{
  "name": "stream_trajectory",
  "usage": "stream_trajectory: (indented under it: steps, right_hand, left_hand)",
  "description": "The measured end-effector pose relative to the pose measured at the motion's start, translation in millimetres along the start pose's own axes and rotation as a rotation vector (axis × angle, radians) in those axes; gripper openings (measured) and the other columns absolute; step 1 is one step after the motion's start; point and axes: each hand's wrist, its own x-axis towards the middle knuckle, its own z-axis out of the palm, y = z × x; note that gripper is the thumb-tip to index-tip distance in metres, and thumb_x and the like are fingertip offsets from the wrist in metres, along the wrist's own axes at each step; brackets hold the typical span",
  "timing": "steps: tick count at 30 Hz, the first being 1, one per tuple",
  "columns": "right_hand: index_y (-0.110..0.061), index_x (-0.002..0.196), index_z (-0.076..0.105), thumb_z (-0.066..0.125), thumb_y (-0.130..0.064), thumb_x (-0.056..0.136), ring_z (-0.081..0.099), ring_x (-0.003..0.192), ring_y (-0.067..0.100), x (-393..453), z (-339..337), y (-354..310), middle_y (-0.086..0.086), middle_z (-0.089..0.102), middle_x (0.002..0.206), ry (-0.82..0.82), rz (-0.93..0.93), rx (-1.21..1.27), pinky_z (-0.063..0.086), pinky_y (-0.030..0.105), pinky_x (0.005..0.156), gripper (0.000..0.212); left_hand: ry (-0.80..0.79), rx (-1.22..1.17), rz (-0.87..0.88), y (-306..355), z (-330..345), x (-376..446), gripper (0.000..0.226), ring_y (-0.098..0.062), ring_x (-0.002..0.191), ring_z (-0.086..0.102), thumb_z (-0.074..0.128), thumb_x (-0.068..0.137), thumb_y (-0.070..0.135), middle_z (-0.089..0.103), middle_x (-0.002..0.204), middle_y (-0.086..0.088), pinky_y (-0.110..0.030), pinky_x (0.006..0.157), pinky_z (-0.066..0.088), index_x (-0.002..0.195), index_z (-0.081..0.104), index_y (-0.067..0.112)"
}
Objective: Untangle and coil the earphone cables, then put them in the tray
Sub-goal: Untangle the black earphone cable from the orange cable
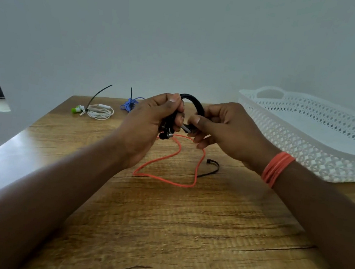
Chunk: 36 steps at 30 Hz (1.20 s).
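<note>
A black earphone cable [195,104], gathered into a thick loop, is held above the table between both hands. My left hand [151,122] grips its left side, where the earbuds and plug hang below my fingers. My right hand [225,127] pinches the loop's right end near a grey plug. An orange earphone cable [168,162] lies loose on the wooden table [182,225] under my hands. A white perforated tray [320,139] stands at the right, with nothing visible inside.
A coiled white earphone with green buds [96,111] and a bundled blue cable [131,103], each with a black zip tie, lie at the table's far left. Another black zip tie [211,168] lies near the orange cable. A wall rises behind the table.
</note>
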Motion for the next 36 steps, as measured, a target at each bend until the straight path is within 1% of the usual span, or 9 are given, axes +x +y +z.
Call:
stream_trajectory:
  steps: [7,13,15,19,22,24,31,33,36]
  right_hand:
    - [0.002,0.1,0.069,0.059,-0.012,0.095,0.066,0.06,0.015,-1,7,-1,0.009,0.07,0.071,-0.07,0.115,0.263,0.058,0.025,0.061,0.018]
    - [0.006,0.104,0.066,0.064,-0.015,0.089,0.068,0.071,0.019,-2,8,1,0.017,0.069,0.086,-0.115,0.216,0.484,0.057,0.027,0.067,0.026]
    - [0.008,0.106,0.065,0.063,-0.012,0.089,0.068,0.072,0.019,-2,9,1,0.018,0.069,0.09,-0.134,0.248,0.599,0.058,0.026,0.067,0.026]
    - [0.009,0.113,0.064,0.059,-0.006,0.09,0.068,0.075,0.019,-4,11,-1,0.018,0.068,0.098,-0.166,0.266,0.732,0.059,0.024,0.069,0.028]
    - [0.006,0.107,0.064,0.06,-0.006,0.088,0.068,0.078,0.019,-4,11,-3,0.017,0.069,0.097,-0.172,0.263,0.769,0.06,0.025,0.072,0.023]
    - [0.01,0.116,0.058,0.06,-0.003,0.089,0.069,0.076,0.019,-4,12,-3,0.017,0.069,0.096,-0.161,0.262,0.784,0.06,0.027,0.071,0.029]
    - [0.013,0.126,0.047,0.061,0.002,0.088,0.07,0.068,0.021,-6,12,-7,0.022,0.068,0.095,-0.116,0.251,0.826,0.059,0.027,0.064,0.042]
    - [0.01,0.123,0.051,0.06,0.002,0.089,0.071,0.07,0.022,-7,12,-8,0.025,0.067,0.1,-0.12,0.245,0.841,0.059,0.027,0.065,0.036]
    - [0.0,0.105,0.056,0.06,0.003,0.089,0.071,0.074,0.024,-8,12,-10,0.025,0.066,0.103,-0.101,0.221,0.815,0.058,0.026,0.064,0.016]
  left_hand:
    - [0.071,-0.04,-0.011,-2,4,1,0.031,-0.007,0.063,0.046,0.037,0.102,0.03,0.052,0.073,0.005,-0.024,0.057,0.033,0.078,0.052,0.017]
    - [0.108,-0.193,-0.043,-2,6,2,0.03,-0.023,0.093,0.042,0.043,0.1,0.033,0.051,0.089,-0.002,-0.039,0.08,0.031,0.078,0.058,0.018]
    - [0.051,-0.274,-0.033,-1,6,1,0.028,-0.023,0.089,0.047,0.045,0.099,0.032,0.054,0.086,-0.002,-0.038,0.08,0.037,0.081,0.06,0.016]
    - [-0.03,-0.379,-0.049,4,10,-3,0.027,-0.017,0.075,0.057,0.045,0.1,0.031,0.059,0.082,-0.003,-0.028,0.062,0.05,0.089,0.06,0.012]
    - [-0.019,-0.407,-0.049,3,12,-3,0.027,-0.018,0.079,0.059,0.046,0.099,0.033,0.061,0.084,0.0,-0.033,0.068,0.054,0.091,0.061,0.012]
    - [0.016,-0.404,-0.039,3,11,-2,0.027,-0.016,0.084,0.059,0.048,0.098,0.035,0.061,0.085,0.001,-0.033,0.073,0.053,0.09,0.063,0.014]
    - [0.105,-0.447,-0.044,6,17,-2,0.032,-0.011,0.067,0.052,0.047,0.097,0.04,0.055,0.069,0.003,-0.023,0.059,0.047,0.081,0.062,0.016]
    - [0.125,-0.469,-0.044,9,18,-1,0.031,-0.01,0.067,0.052,0.048,0.096,0.038,0.053,0.065,0.004,-0.022,0.062,0.047,0.079,0.062,0.016]
    - [0.145,-0.469,-0.046,10,17,-1,0.028,-0.011,0.07,0.051,0.052,0.095,0.034,0.051,0.065,0.003,-0.025,0.068,0.046,0.082,0.064,0.013]
